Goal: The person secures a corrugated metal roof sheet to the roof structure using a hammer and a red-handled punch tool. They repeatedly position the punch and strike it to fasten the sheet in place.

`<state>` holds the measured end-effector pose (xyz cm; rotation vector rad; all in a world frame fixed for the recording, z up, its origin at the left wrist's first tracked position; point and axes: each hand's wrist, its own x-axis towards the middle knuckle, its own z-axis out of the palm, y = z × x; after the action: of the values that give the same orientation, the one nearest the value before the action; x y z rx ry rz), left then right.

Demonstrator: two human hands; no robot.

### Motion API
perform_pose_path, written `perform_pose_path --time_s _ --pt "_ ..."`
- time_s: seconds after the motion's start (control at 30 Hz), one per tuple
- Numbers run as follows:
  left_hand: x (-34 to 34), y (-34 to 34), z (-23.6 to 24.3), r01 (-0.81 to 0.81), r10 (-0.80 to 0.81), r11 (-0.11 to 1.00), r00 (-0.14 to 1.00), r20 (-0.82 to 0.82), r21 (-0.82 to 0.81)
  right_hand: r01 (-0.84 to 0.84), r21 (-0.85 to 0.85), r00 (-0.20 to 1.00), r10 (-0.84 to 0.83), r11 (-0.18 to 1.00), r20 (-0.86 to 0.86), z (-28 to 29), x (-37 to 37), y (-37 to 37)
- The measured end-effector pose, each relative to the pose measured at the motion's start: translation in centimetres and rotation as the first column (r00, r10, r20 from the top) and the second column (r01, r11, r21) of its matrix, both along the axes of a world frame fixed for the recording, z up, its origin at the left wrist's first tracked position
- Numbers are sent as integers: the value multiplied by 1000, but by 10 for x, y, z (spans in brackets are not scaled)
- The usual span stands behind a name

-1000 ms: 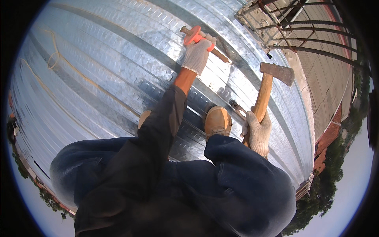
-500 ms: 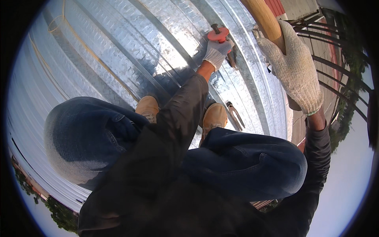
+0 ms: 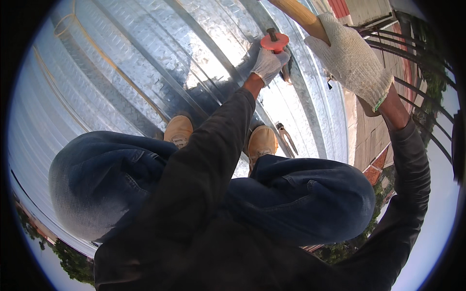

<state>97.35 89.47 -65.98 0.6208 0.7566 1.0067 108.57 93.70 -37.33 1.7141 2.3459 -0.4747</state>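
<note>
In my gloved left hand (image 3: 270,64) is an upright chisel (image 3: 274,42) with a round red hand guard. Its dark struck end pokes up above the guard, while my fingers wrap round the part below and hide the tip. My right hand (image 3: 349,65), also gloved, is raised to the right, closed round a thick wooden handle (image 3: 301,18) like a hammer's. The handle's far end runs out at the upper edge, so its head is not visible. Beneath both hands lies ribbed, shiny sheet metal (image 3: 145,72). A brown rod-like piece (image 3: 285,73) shows just beside the left hand.
Pincers (image 3: 286,139) lie on the metal beside my right shoe (image 3: 262,144). My left shoe (image 3: 178,130) stands nearby. A yellowish cord (image 3: 114,65) runs across the ribs at left. Beyond the sheet's right edge are dark curved bars (image 3: 412,52) and lower ground.
The right hand and wooden handle have shifted up and left in the picture, and the right forearm has swung outward. The chisel stays in my left hand, slightly farther right.
</note>
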Motion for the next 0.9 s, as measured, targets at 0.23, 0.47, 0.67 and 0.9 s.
perform_pose_path --time_s 0.23,0.47,0.67,0.9 --pt "-7 0 13 36 -32 998 995 -94 45 -2 -106 992 15 994 123 2 0 15" --pt "-11 2 3 113 -111 992 993 -44 53 0 -212 979 43 977 201 -2 9 9" --pt "-8 6 7 75 -76 993 997 5 93 -3 -64 999 6 998 46 -15 21 -6" --pt "-16 5 0 48 -23 987 987 -159 156 362 -365 930 -359 857 80 -2 15 -34"
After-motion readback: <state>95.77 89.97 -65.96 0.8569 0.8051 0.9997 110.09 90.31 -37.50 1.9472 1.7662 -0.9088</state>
